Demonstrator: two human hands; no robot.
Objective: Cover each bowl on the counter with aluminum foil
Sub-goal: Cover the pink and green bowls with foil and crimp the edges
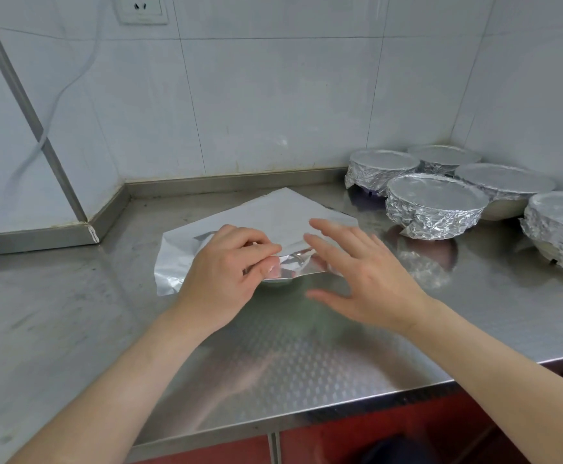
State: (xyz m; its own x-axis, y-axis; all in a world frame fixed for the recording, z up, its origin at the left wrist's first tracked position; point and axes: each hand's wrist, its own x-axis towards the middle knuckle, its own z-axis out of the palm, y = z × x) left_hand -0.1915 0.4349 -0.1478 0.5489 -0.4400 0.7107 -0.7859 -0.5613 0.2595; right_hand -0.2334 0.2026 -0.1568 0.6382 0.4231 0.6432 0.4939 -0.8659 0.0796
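Observation:
A loose sheet of aluminum foil [273, 212] lies draped over something on the steel counter [72, 313]; the thing under it is hidden, apart from a dark rim edge at the sheet's near side. My left hand [226, 276] pinches the foil's near edge between thumb and curled fingers. My right hand [360, 272] hovers just right of it with fingers straight and spread, holding nothing. Several bowls wrapped in crinkled foil stand at the back right, the nearest one [434, 204] close to the sheet's right corner.
A tiled wall [273, 95] rises behind the counter, which has a raised steel lip along the back. A steel post [39, 128] and a white cable run down the left. The counter's front edge [340, 410] lies close to my forearms.

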